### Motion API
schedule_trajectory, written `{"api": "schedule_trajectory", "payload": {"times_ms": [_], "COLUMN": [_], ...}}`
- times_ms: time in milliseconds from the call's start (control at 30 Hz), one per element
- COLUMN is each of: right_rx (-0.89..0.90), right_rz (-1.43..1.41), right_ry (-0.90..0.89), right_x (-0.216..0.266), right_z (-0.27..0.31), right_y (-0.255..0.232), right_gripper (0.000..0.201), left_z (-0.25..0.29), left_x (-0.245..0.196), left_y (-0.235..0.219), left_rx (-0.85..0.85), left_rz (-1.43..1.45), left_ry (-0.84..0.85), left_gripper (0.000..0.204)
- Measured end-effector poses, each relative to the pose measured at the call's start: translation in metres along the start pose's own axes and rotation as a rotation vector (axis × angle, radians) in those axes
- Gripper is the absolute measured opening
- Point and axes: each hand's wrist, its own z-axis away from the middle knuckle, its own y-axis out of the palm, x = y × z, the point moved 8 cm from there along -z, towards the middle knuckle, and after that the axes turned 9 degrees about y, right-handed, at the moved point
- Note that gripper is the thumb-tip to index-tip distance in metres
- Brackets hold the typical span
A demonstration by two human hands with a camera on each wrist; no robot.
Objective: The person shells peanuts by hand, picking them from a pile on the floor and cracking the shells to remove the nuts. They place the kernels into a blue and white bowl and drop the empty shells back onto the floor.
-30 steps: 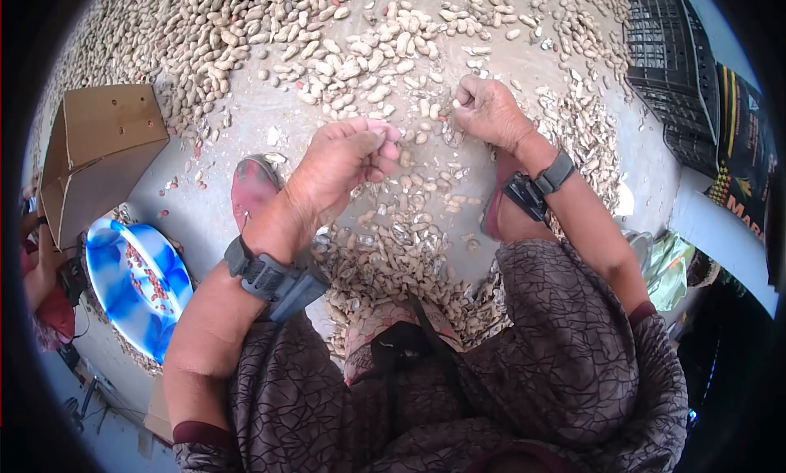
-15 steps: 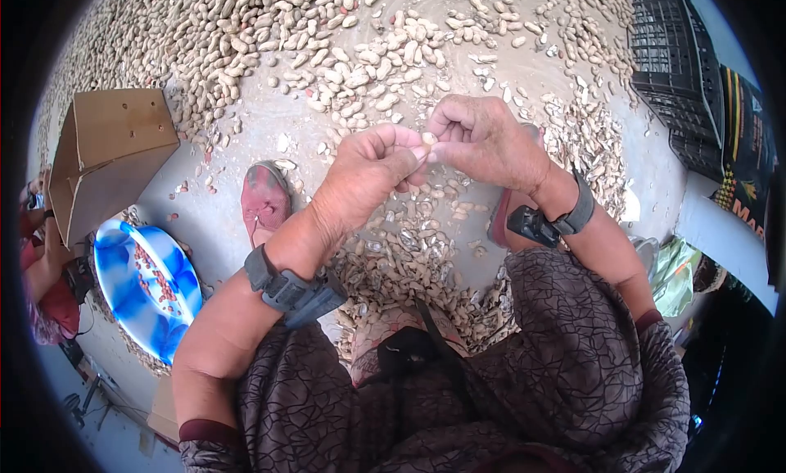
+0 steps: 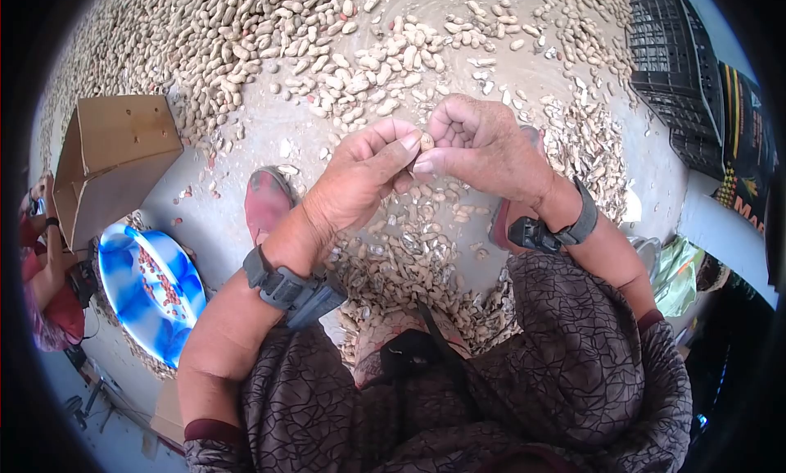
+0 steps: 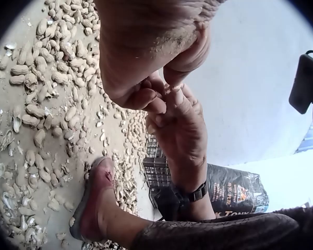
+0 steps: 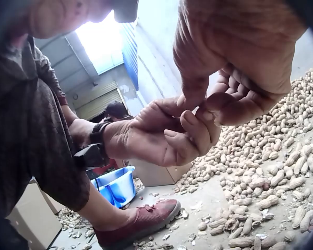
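In the head view a small pale peanut sits between the two hands. The left hand pinches it between thumb and fingers. From the other side the right hand has its thumb and curled fingers at the same peanut. The right wrist view shows the fingertips of the left hand and right hand meeting, with the peanut mostly hidden. Below the hands, broken shells are heaped between the feet.
Whole peanuts spread across the floor ahead. A cardboard box and a blue-white basin holding red kernels stand at the left, near another person. Black crates and a printed black bag are at the right.
The hands, apart a second ago, have come together at the peanut. Since half a second ago they have barely moved, and the view has shifted slightly.
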Motion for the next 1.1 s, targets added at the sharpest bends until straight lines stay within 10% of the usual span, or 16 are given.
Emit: {"api": "schedule_trajectory", "payload": {"times_ms": [1100], "right_rx": [-0.032], "right_rz": [-0.030], "right_ry": [0.012], "right_x": [0.000], "right_z": [0.006], "right_y": [-0.003], "right_gripper": [0.020], "left_z": [-0.001], "left_x": [0.010], "left_y": [0.011], "left_rx": [0.047], "left_rz": [0.099], "left_ry": [-0.074], "left_gripper": [0.025]}}
